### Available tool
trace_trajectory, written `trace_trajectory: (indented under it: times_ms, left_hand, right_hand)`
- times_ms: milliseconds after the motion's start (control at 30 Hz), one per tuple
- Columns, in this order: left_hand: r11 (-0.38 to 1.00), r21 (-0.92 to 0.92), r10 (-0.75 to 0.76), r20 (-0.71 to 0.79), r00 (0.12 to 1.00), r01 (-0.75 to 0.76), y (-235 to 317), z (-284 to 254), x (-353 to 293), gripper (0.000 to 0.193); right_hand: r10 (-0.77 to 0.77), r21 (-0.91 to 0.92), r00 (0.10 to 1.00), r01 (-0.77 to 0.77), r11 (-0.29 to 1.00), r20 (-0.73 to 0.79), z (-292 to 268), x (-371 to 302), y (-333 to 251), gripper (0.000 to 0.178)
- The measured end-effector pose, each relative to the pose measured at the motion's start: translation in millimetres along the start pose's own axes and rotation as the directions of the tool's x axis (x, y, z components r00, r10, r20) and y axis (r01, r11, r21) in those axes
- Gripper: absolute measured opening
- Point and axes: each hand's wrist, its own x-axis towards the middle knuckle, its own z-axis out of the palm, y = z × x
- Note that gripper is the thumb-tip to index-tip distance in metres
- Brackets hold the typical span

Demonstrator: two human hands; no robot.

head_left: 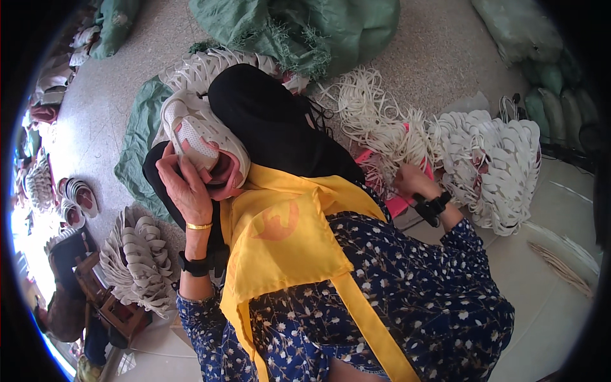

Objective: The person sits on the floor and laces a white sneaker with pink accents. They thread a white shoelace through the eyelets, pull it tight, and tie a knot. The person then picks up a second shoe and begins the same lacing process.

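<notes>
A white sneaker upper [202, 137] with pink patches and a pink lining rests on my lap, its opening facing me. My left hand [186, 184] is closed round its side, fingers on the tongue and edge. Off to the right, my right hand [414, 181] is bent over a heap of white shoelaces [375, 105], beside a bright pink container [398, 206] with laces in it. Its fingers are curled together; what they hold, if anything, is hidden. A yellow apron [280, 248] covers part of my lap.
Stacked white shoe uppers stand in a large pile [493, 165] at the right and a smaller pile [135, 261] at the left. Green sacks [344, 32] lie ahead on the speckled floor. A wooden stool [111, 305] is at the lower left, striped shoe parts [79, 197] above it.
</notes>
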Motion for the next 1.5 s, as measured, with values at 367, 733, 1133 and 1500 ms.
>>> trace_trajectory:
  times_ms: [367, 733, 1133, 1500]
  left_hand:
    - [0.998, -0.028, -0.049, 0.029, 0.998, 0.050, 3, -1, 2, 0.011]
    - [0.999, 0.038, -0.033, 0.025, 0.999, 0.032, -4, -2, 2, 0.014]
    - [0.995, -0.062, -0.076, 0.046, 0.996, 0.079, -9, -10, 11, 0.010]
    - [0.757, -0.652, 0.278, 0.370, 0.886, 0.034, 112, 14, 46, 0.033]
  right_hand:
    - [0.107, 0.578, 0.824, 0.291, 0.763, -0.556, 80, 219, 26, 0.040]
    - [0.208, 0.743, 0.913, 0.137, 0.655, -0.352, 46, 225, 30, 0.022]
    - [-0.139, 0.747, 0.755, 0.655, 0.112, -0.641, -147, 59, -98, 0.021]
    - [-0.682, 0.753, 0.517, 0.653, -0.076, -0.517, -175, -31, -286, 0.014]
